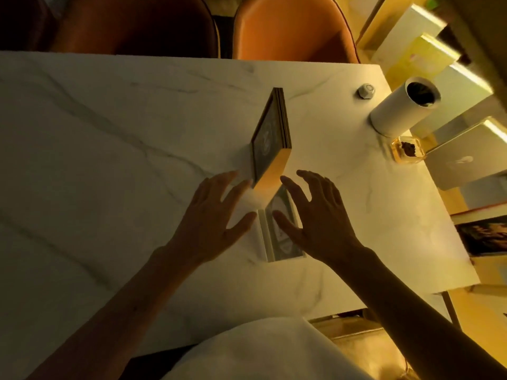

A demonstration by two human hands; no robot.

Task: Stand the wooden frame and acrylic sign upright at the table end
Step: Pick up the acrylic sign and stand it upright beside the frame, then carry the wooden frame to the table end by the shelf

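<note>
Frame (270,138) looks stood up on the desk (109,133) already; sign (279,237) seems upright too. Left hand (211,218) and right hand (318,212) spread wide, grip empty. Nearly done, I'd say.

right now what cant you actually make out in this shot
- Head view: the picture inside the dark wooden frame is dim and seen edge-on, so unreadable.
- The clear acrylic sign on the white marble table is partly covered by the right hand; its print is illegible.
- Contents of the white cylindrical canister are in shadow.
- Whether the left hand touches the frame: cannot tell.
</note>
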